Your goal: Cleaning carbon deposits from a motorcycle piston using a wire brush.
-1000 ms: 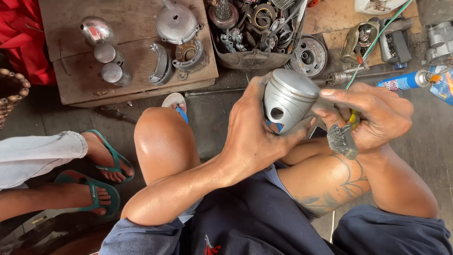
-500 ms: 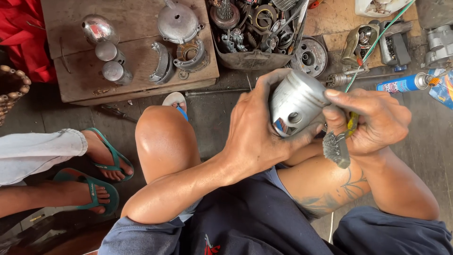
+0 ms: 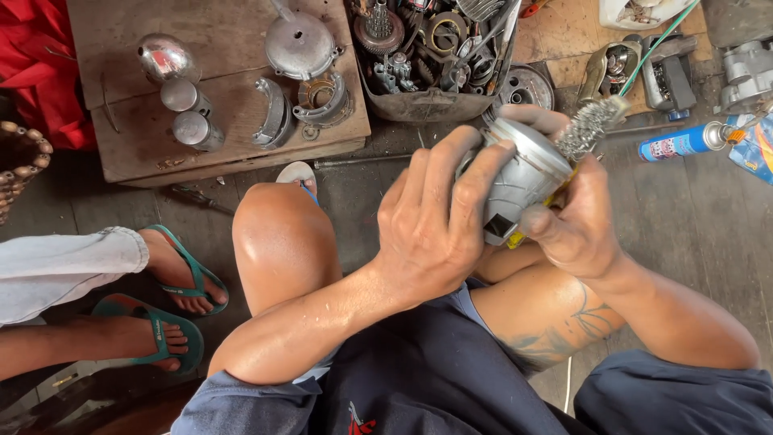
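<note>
Floor: you sit low on dark planks (image 3: 708, 242), parts spread ahead of your knees.
Left hand (image 3: 439, 221): fingers wrapped over the metal piston (image 3: 527, 181), held above your lap.
Right hand (image 3: 576, 221): closed round a wire brush (image 3: 586, 129), bristles touching the piston's top edge.
Risk: the brush could skid off the rim onto your left fingertips; a loose grip may drop the piston on your thigh.
Room: the parts tray (image 3: 427, 105) sits just ahead, the spray can (image 3: 680, 143) to the right, and another person's sandalled feet (image 3: 173, 278) to the left; open space is only straight up.

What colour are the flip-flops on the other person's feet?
The flip-flops are teal green, seen in the head view at lower left, far from the left hand.
</note>
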